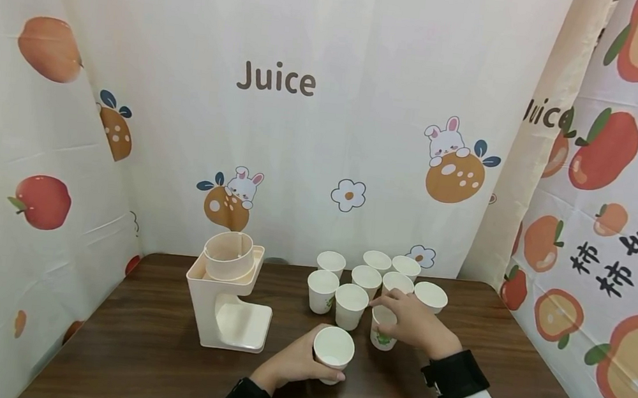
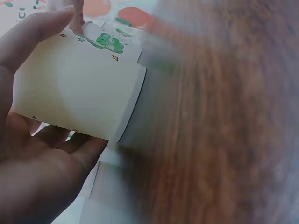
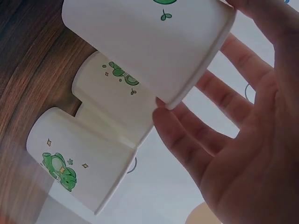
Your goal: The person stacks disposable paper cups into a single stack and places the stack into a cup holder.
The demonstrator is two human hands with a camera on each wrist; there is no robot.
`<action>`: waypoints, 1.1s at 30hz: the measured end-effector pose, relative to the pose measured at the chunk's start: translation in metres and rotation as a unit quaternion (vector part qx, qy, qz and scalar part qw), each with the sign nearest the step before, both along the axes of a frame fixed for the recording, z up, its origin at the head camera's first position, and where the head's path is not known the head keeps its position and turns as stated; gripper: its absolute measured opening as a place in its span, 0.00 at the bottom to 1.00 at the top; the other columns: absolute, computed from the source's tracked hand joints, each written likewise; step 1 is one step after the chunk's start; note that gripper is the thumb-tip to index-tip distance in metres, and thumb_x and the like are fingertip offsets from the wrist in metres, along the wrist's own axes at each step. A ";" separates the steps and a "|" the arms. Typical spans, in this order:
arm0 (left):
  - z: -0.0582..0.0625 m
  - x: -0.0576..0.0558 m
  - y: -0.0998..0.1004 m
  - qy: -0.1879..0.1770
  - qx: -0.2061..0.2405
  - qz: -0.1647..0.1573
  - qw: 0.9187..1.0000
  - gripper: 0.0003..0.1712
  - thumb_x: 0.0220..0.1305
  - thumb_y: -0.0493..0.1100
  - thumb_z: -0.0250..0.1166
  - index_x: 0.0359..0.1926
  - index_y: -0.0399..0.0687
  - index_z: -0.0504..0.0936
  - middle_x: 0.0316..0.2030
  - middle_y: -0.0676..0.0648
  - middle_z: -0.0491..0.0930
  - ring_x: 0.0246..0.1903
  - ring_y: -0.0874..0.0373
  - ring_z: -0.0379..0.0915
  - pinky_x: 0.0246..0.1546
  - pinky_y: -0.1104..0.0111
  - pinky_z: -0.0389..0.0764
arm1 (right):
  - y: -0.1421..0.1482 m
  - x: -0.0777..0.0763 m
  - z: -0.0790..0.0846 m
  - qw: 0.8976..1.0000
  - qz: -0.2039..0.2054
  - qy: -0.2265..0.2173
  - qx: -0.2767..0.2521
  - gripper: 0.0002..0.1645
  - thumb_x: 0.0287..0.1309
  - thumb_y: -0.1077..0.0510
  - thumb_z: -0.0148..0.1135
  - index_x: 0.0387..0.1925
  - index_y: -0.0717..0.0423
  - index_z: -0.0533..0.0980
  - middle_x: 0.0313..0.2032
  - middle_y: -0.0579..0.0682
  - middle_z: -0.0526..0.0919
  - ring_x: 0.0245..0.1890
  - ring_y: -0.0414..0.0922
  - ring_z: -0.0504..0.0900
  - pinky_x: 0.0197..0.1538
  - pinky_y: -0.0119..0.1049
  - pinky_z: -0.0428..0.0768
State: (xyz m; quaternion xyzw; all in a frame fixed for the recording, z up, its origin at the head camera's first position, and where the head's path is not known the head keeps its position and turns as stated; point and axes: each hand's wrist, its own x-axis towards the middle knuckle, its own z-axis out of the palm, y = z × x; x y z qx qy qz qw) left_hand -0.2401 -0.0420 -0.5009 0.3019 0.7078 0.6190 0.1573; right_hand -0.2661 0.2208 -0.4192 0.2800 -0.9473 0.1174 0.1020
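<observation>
My left hand [image 1: 296,358] grips a white paper cup [image 1: 333,349] around its side, in front of the other cups. The left wrist view shows the thumb on one side of this cup [image 2: 79,88] and fingers on the other, with a green cartoon print on its wall. My right hand [image 1: 415,320] reaches over a second paper cup [image 1: 383,341] and holds it at the rim, thumb and fingers on either side. In the right wrist view a fingertip sits right at that cup's rim [image 3: 187,88]. Several more paper cups [image 1: 351,304] stand upright just behind both hands.
A cream-coloured machine [image 1: 201,306] with a round cup-like top [image 1: 229,256] stands left of the cups on the dark wooden table [image 1: 131,347]. A white fruit-printed curtain [image 1: 325,135] hangs behind the table and along its sides.
</observation>
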 end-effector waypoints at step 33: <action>0.004 0.003 -0.003 -0.009 0.005 -0.012 1.000 0.40 0.46 0.40 0.74 0.59 0.49 0.64 0.50 0.49 0.74 0.49 0.56 0.70 0.51 0.56 0.70 | -0.009 0.022 0.031 0.996 -0.016 -0.082 -0.002 0.20 0.52 0.44 0.65 0.48 0.39 0.75 0.43 0.53 0.77 0.39 0.46 0.76 0.39 0.45 0.77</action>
